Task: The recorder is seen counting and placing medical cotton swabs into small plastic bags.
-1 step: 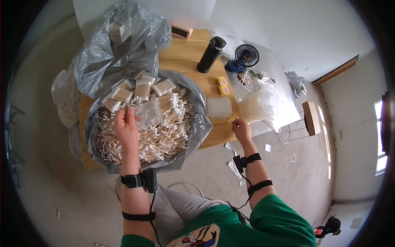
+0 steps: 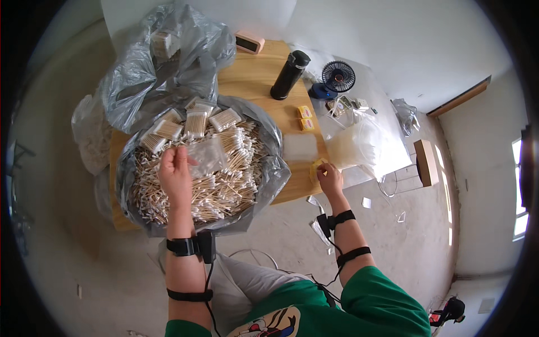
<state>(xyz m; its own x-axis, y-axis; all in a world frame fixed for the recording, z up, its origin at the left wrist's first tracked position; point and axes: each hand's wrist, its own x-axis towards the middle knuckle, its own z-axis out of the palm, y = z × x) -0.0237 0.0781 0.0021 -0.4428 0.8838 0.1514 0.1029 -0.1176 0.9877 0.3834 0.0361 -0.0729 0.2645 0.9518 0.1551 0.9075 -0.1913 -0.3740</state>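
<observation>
My left hand [image 2: 177, 173] pinches a small clear plastic bag [image 2: 206, 156] by its edge. The bag is held over a large heap of loose cotton swabs [image 2: 222, 196] in a grey plastic liner [image 2: 273, 182]. Several packed bundles of cotton swabs [image 2: 195, 123] lie along the far side of the heap. At the table's right edge, my right hand [image 2: 331, 180] has its fingers closed at a small yellow item [image 2: 314, 168]. Its kind is partly hidden by the fingers. Just beyond that hand lies a flat translucent stack [image 2: 299, 147].
A black flask [image 2: 289, 76], small yellow boxes [image 2: 305, 118] and a pink clock-like device [image 2: 250, 42] stand on the wooden table [image 2: 247, 70]. To the right are a blue fan [image 2: 338, 77] and a translucent plastic tub [image 2: 353, 145]. Another grey bag [image 2: 132, 84] bulges at the far left.
My left hand and the clear plastic bag have shifted slightly to the right. My right hand stays by the yellow item.
</observation>
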